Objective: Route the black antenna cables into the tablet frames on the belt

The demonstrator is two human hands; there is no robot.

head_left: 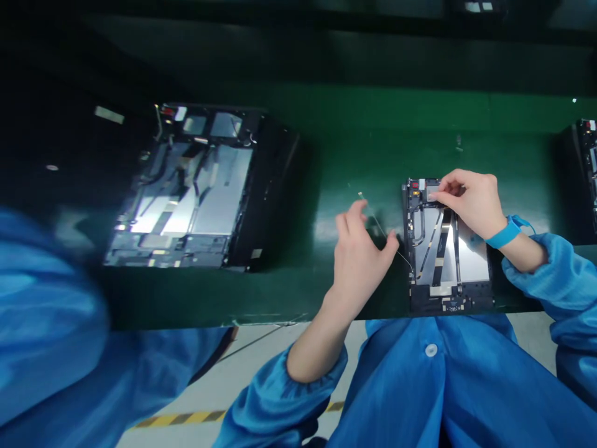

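An opened tablet (pixel 466 261) lies back-up on the green belt (pixel 354 143), showing its silver plate, dark flex strips and circuit board. My right hand (pixel 473 202), with a blue wrist strap (pixel 506 233), pinches a small grey part (pixel 430 191) at the tablet's top left corner. My left hand (pixel 361 252) hovers just left of the tablet. Its thumb and fingers are curled around a thin wire (pixel 403 256) that runs from beyond the fingertips down to the tablet's left edge.
A second opened tablet (pixel 186 193) rests further left on the belt, blurred. Part of a third tablet (pixel 586 168) shows at the right edge. Another person's blue sleeve (pixel 51 336) fills the lower left. Below the belt's front edge is pale floor with a yellow-black stripe (pixel 186 418).
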